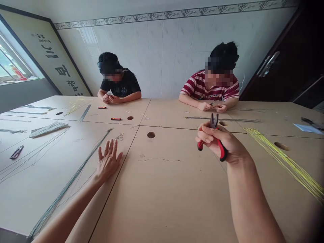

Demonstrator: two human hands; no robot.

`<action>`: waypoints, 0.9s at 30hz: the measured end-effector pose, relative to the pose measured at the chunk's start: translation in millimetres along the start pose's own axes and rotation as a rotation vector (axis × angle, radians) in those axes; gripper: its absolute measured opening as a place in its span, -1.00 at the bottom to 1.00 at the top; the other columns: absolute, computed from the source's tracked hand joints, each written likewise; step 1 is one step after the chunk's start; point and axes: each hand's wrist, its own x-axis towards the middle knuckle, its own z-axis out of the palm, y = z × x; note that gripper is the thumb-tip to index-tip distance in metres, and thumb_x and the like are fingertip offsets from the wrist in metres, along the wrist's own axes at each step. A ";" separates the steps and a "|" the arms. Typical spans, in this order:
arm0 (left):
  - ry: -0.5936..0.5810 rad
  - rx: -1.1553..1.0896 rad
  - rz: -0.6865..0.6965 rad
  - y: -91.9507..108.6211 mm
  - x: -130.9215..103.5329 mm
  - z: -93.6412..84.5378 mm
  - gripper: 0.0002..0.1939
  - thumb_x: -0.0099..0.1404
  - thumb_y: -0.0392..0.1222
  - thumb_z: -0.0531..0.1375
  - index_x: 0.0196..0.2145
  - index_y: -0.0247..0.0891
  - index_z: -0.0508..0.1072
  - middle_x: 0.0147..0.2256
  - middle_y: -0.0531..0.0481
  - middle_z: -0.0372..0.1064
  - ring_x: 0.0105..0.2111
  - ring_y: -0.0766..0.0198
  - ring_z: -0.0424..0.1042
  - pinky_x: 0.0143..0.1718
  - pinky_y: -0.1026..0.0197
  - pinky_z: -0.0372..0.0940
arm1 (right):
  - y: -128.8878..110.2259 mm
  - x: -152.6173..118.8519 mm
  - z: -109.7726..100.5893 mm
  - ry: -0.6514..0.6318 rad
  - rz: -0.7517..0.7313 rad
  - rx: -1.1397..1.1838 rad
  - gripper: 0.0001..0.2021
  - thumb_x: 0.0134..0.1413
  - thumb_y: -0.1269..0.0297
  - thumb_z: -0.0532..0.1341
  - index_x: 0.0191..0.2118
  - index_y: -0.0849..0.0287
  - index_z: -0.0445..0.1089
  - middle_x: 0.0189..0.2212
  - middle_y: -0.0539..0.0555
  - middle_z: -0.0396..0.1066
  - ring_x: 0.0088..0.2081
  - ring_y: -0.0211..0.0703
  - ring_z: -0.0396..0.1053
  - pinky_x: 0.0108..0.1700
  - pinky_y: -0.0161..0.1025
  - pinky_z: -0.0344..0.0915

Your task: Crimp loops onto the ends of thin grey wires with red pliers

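Observation:
My right hand (220, 138) is closed around a pair of pliers (222, 150) with red and black handles, raised above the table with the jaws pointing away from me. Palm down and fingers spread, my left hand (109, 162) is over the table beside a long bundle of grey-green cords (78, 172). Just past its fingertips lies a small pile of tiny pieces (120, 136), too small to name. Between my two hands a single thin dark cord (162, 159) stretches across the tabletop (162, 199).
A yellow cord bundle (280, 158) lies at the right. Far left are a flat bundle of pale strands (49, 129) and a metal ruler (85, 113). Two red-and-black objects (115, 118) rest near a round table hole (151, 135). Across sit two people (120, 82), handling small things.

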 end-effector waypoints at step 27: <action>-0.439 -1.238 0.253 215.0 65.1 -164.5 -0.69 0.39 -0.04 0.08 -0.24 -0.23 0.58 -0.23 -0.02 0.56 -0.28 0.25 0.44 -0.28 0.25 0.28 | 0.7 -8.5 23.3 0.084 -0.059 -0.524 -0.76 0.08 0.06 0.28 -0.41 0.13 0.46 -0.59 -0.10 0.10 -0.50 -0.30 0.04 -0.40 -0.26 0.01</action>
